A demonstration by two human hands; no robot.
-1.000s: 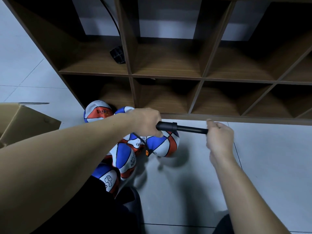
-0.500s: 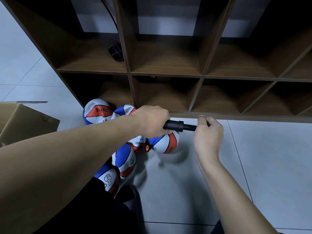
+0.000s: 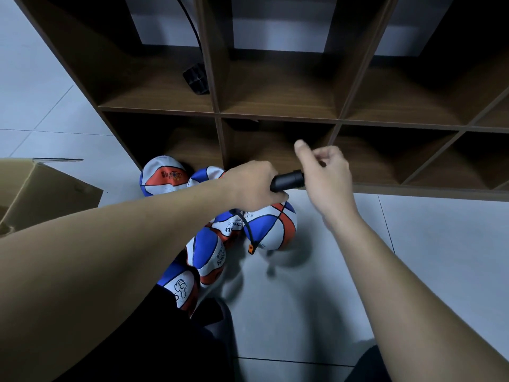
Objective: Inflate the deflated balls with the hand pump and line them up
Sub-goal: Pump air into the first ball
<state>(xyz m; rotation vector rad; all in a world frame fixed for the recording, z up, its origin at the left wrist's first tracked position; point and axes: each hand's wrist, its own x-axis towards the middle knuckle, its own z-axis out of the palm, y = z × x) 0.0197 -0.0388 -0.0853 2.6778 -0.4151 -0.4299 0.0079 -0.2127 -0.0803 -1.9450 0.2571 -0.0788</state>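
Item: hand pump [image 3: 287,181], black, short barrel, lying level above the floor [image 3: 413,257] by the shelf unit's [image 3: 275,114] bottom front edge; a thin black hose is hanging to an orange tip against a blue, white and orange ball [image 3: 271,227]. Your left hand [image 3: 252,187] is clenching the barrel. Your right hand [image 3: 327,175] is curling round the handle end, itself hidden. More balls are clustering beside your left forearm.

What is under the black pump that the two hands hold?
Under the pump lies a blue, white and orange ball, joined by a thin black hose. The left hand covers the pump's other end.
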